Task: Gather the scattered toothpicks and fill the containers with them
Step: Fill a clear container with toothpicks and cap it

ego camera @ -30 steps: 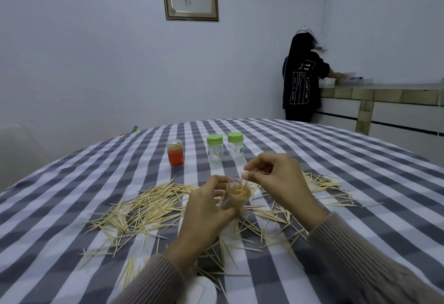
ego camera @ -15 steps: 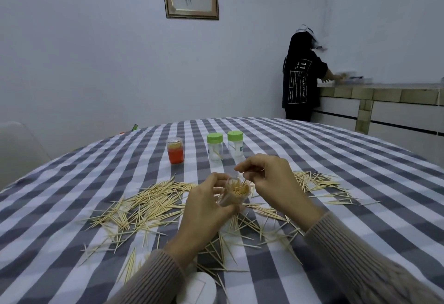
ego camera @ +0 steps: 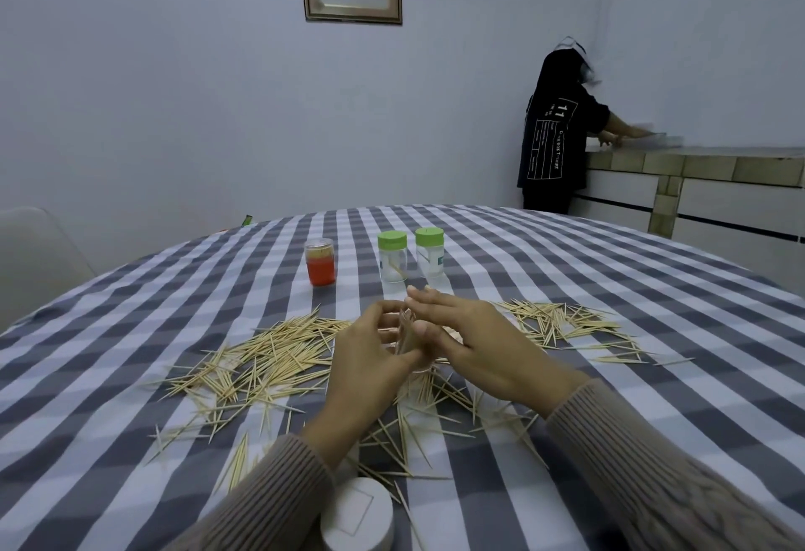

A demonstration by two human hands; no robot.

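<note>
My left hand grips a small clear container packed with toothpicks, held just above the table at the centre. My right hand lies with straight fingers across the container's mouth and hides most of it. Loose toothpicks lie in a large heap to the left and a smaller heap to the right, and more are strewn under my wrists. Two clear jars with green lids stand behind my hands. The left one shows a toothpick or two inside.
A small jar with orange contents stands left of the green-lidded jars. A white round lid lies at the near table edge. The checked tablecloth covers the table. A person stands at a far counter, and a chair is at the left.
My right hand has stopped pinching above the container and has flattened over its mouth. The left hand still holds the container, now more upright.
</note>
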